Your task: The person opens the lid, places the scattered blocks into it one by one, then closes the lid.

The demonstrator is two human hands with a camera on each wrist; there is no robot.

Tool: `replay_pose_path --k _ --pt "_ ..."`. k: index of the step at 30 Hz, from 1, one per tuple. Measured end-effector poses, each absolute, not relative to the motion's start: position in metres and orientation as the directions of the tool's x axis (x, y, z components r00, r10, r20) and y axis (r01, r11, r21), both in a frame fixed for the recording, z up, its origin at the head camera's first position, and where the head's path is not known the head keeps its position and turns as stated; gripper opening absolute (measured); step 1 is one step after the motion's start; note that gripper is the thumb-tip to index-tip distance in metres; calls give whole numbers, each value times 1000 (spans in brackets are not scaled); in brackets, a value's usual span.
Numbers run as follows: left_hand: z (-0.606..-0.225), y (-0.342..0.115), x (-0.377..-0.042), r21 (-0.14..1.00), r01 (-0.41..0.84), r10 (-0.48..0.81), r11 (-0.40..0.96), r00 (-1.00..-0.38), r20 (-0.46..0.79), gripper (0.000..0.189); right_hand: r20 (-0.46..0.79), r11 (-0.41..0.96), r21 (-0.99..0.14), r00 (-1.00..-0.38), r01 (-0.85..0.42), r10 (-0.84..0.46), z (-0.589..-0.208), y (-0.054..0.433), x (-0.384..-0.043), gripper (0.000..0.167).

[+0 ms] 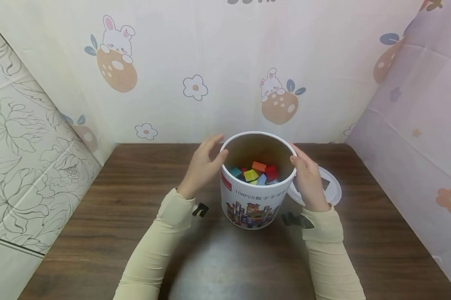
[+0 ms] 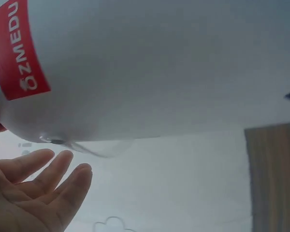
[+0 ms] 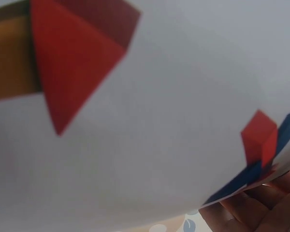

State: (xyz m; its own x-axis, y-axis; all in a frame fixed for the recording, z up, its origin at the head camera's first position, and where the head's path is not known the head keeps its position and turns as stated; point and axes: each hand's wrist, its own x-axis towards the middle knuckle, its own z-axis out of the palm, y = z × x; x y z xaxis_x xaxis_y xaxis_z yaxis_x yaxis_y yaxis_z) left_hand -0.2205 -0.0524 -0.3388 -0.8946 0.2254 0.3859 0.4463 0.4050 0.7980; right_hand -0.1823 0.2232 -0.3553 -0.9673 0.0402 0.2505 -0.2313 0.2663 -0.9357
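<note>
A white round bucket (image 1: 256,196) with a printed block-city picture stands upright on the table, its top uncovered. Inside lie several coloured toy blocks, among them a yellow block (image 1: 250,175) and a red block (image 1: 271,172). At its left side is my left hand (image 1: 203,166), thumb at the rim; the left wrist view shows its fingers (image 2: 53,181) loosely extended, apart from the wall. My right hand (image 1: 309,183) holds the right side of the rim, thumb on top. In the right wrist view its fingers (image 3: 246,208) lie along the bucket's outer wall.
A white round lid (image 1: 334,188) lies on the table to the right of the bucket, partly behind my right hand. The brown wooden table (image 1: 143,200) reaches back to a patterned curtain (image 1: 165,58). Curtains also hang at both sides.
</note>
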Motion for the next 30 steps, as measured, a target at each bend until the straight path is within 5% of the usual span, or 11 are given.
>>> replay_pose_path --k 16,30 --pt "-364 -38 -217 911 354 105 213 -935 339 42 217 295 -935 -976 -198 33 -355 226 -182 46" --pt "-366 -36 -213 918 349 97 186 -937 336 43 313 591 -773 -949 -230 41 -349 263 -190 49"
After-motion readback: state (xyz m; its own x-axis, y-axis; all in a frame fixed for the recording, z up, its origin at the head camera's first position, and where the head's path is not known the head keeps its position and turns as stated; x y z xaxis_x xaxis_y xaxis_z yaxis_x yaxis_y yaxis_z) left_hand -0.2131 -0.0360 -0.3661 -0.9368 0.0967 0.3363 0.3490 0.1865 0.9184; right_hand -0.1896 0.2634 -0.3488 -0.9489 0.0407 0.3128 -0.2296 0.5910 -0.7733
